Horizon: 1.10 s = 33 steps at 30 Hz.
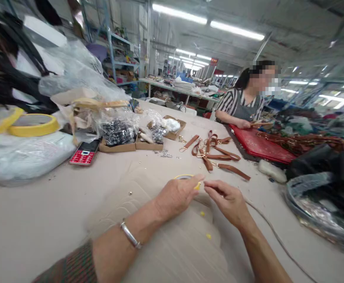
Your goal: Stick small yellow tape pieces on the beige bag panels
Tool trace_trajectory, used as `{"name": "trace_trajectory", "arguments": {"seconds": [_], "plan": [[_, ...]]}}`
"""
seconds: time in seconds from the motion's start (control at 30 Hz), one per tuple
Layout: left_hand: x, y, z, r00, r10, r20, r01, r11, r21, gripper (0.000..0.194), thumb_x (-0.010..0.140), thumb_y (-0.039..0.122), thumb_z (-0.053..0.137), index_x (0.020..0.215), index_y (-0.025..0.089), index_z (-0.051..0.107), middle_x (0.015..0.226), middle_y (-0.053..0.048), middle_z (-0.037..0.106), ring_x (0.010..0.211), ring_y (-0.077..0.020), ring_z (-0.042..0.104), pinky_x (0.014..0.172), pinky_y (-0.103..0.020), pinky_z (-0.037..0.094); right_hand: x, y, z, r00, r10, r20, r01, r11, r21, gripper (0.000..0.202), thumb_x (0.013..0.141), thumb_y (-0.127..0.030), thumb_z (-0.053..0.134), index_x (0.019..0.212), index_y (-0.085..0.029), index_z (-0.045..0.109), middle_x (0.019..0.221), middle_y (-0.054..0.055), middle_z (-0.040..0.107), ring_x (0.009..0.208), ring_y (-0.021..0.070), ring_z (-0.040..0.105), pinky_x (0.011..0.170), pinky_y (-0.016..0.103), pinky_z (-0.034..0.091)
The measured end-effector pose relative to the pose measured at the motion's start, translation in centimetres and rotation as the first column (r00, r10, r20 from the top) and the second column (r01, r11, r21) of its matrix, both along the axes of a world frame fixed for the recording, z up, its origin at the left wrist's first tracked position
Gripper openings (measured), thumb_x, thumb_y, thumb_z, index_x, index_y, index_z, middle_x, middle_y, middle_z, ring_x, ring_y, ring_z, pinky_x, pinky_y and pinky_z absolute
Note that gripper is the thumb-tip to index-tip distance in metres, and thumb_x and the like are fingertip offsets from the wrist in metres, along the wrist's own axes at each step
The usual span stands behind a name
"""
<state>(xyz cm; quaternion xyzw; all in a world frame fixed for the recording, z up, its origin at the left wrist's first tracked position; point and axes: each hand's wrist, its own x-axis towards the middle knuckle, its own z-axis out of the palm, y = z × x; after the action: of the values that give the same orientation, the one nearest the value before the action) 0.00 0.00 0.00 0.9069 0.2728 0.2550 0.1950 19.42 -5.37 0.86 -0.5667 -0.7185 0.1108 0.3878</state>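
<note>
My left hand (pixel 174 196), with a silver bracelet at the wrist, is closed on a roll of yellow tape (pixel 184 177); most of the roll is hidden behind the fingers. Close beside it, my right hand (pixel 229 202) pinches thumb and forefinger together near the tape's edge. What lies in that pinch is too small to tell. Beneath both hands spreads a layered stack of beige sheet pieces (pixel 166 247). A small yellow bit (pixel 202 214) sits on the stack, and a second yellow bit (pixel 208 236) lies nearer to me.
Brown straps (pixel 219 156) with metal clasps lie ahead. At the left are a red-keyed phone (pixel 85 152), cardboard trays (pixel 117 147) of bagged hardware and yellow tape rolls (pixel 34 125). A cord (pixel 273 230) runs along the right. Across the table, a person (pixel 242 104) works beside a red pad (pixel 260 145).
</note>
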Motion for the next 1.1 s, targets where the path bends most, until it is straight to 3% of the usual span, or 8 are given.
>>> {"name": "trace_trajectory", "arguments": {"seconds": [0.23,0.4,0.57,0.63,0.7,0.83,0.9,1.1], "plan": [[0.3,0.0,0.2,1.0,0.015,0.003,-0.015,1.0,0.004,0.043,0.093,0.018,0.05,0.134,0.021,0.035,0.12,-0.007,0.064,0.109,-0.0213,0.062,0.09,-0.035,0.051,-1.8,-0.3,0.0,0.988,0.106,0.112,-0.125,0.977,0.173,0.015,0.089,-0.016,0.053,0.094,-0.021,0.066,0.086,0.003,0.069,0.081,0.0152,0.065,0.073,0.026,0.051],[0.0,-0.1,0.3,1.0,0.006,0.029,-0.005,0.999,-0.032,0.033,0.093,0.017,0.048,0.125,0.02,0.042,0.113,-0.006,0.065,0.106,-0.0197,0.062,0.089,-0.031,0.05,-2.3,-0.3,-0.8,0.988,0.015,0.151,-0.05,0.973,0.227,0.013,0.085,-0.012,0.053,0.084,-0.019,0.064,0.072,0.0,0.066,0.062,0.0108,0.061,0.062,0.022,0.047],[-0.2,0.3,0.6,0.999,0.006,0.031,-0.005,0.999,-0.054,0.008,0.092,0.017,0.049,0.097,0.02,0.054,0.089,0.0,0.065,0.084,-0.0159,0.062,0.075,-0.024,0.047,-2.9,-0.4,-1.2,0.99,-0.05,0.133,0.017,0.971,0.237,0.012,0.082,-0.013,0.054,0.075,-0.018,0.063,0.065,-0.001,0.063,0.055,0.0094,0.057,0.058,0.021,0.045],[-0.1,0.4,0.6,0.999,0.015,0.034,-0.015,1.0,-0.016,0.006,0.092,0.018,0.05,0.088,0.02,0.054,0.082,0.001,0.062,0.079,-0.0154,0.06,0.071,-0.024,0.045,-3.0,-0.4,-1.2,0.994,-0.083,0.064,0.072,0.983,0.168,0.011,0.08,-0.017,0.055,0.073,-0.018,0.064,0.062,-0.001,0.062,0.053,0.0099,0.056,0.055,0.021,0.045],[0.1,0.4,0.5,0.999,0.016,0.029,-0.017,0.999,0.038,0.009,0.092,0.018,0.05,0.084,0.019,0.053,0.079,0.001,0.06,0.076,-0.0154,0.058,0.069,-0.024,0.044,-3.2,-0.3,-1.0,0.987,-0.138,-0.084,0.14,0.99,0.008,0.013,0.079,-0.023,0.057,0.071,-0.018,0.065,0.057,-0.001,0.061,0.049,0.0105,0.054,0.051,0.022,0.044],[0.6,0.4,0.1,0.998,0.065,0.028,-0.068,0.989,0.134,0.013,0.094,0.02,0.044,0.084,0.019,0.052,0.08,-0.001,0.06,0.075,-0.0164,0.057,0.069,-0.025,0.043,-3.6,0.0,-0.2,0.853,-0.276,-0.442,0.133,0.936,-0.327,0.021,0.074,-0.036,0.063,0.065,-0.017,0.062,0.047,-0.002,0.058,0.043,0.0112,0.053,0.047,0.022,0.046],[0.7,0.4,0.0,0.995,0.096,0.032,-0.1,0.981,0.165,0.015,0.095,0.021,0.041,0.085,0.019,0.052,0.081,-0.001,0.06,0.076,-0.0169,0.058,0.068,-0.026,0.043,-3.9,0.2,0.2,0.793,-0.309,-0.525,0.115,0.923,-0.368,0.024,0.07,-0.039,0.067,0.063,-0.016,0.062,0.047,-0.002,0.058,0.043,0.0108,0.052,0.046,0.023,0.048],[0.7,0.0,0.1,0.99,0.128,0.061,-0.139,0.965,0.223,0.017,0.096,0.022,0.038,0.088,0.019,0.053,0.084,-0.002,0.062,0.078,-0.0171,0.06,0.065,-0.026,0.043,-3.5,1.3,0.0,0.729,-0.412,-0.547,0.213,0.895,-0.392,0.025,0.063,-0.039,0.072,0.066,-0.015,0.064,0.05,-0.003,0.059,0.045,0.0103,0.054,0.046,0.022,0.051]]}}
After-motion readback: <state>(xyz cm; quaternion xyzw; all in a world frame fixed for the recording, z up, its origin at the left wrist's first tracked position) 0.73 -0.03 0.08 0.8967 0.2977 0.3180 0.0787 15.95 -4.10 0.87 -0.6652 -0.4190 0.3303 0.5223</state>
